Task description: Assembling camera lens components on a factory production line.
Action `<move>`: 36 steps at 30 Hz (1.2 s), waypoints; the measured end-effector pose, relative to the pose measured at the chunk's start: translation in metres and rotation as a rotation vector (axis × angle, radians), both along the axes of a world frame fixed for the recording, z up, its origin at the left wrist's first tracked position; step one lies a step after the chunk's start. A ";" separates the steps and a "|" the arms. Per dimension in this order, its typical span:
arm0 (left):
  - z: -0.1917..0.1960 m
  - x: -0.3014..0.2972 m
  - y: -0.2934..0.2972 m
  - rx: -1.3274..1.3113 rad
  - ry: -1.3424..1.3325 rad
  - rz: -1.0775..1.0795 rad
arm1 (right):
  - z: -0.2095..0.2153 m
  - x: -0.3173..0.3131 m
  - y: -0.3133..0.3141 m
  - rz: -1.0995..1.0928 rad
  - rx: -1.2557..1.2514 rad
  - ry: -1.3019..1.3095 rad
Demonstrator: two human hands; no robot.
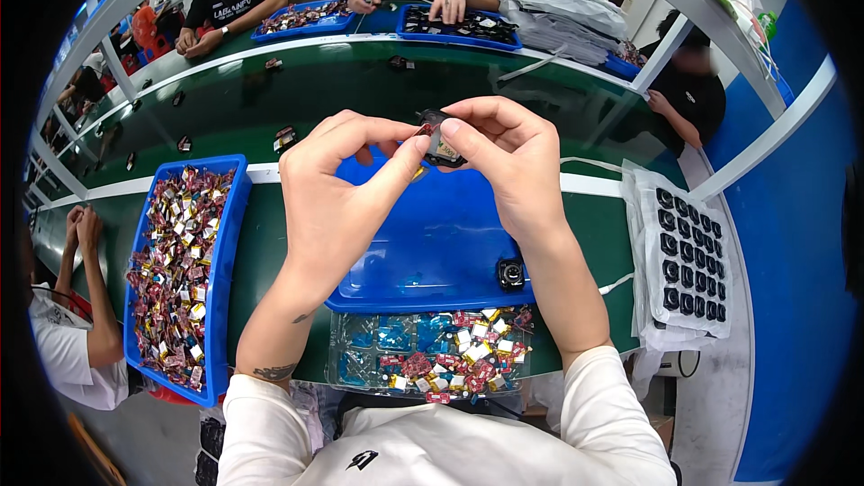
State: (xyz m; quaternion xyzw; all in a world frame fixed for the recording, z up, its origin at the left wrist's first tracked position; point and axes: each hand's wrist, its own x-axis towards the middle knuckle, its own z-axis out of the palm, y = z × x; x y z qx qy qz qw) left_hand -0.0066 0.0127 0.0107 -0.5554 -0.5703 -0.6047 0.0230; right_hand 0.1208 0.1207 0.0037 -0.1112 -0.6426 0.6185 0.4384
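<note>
resting between left hand (346, 162), right hand (515, 162): black casing (444, 146)

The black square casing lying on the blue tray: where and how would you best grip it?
Probably pinch the black square casing by opposite side edges, coming from above and slightly left. It looks squat and blocky, with its round feature facing up and nothing covering it. The right forearm passes close on its right, so the left approach looks easier.

Tray (423, 256) in front, bin (222, 288) left, cases (684, 251) right
</note>
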 end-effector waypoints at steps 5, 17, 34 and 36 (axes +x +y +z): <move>0.004 0.001 -0.003 -0.126 -0.210 -0.174 | 0.001 0.000 -0.002 -0.075 0.031 0.028; -0.001 -0.002 0.003 -0.190 -0.589 -0.354 | 0.008 0.007 -0.010 -0.088 0.122 -0.019; 0.007 -0.052 0.005 0.089 -0.465 -0.199 | 0.035 0.051 0.018 -0.195 0.291 0.072; 0.007 -0.056 0.013 -0.003 -0.457 -0.101 | 0.040 0.060 0.018 -0.238 0.321 0.102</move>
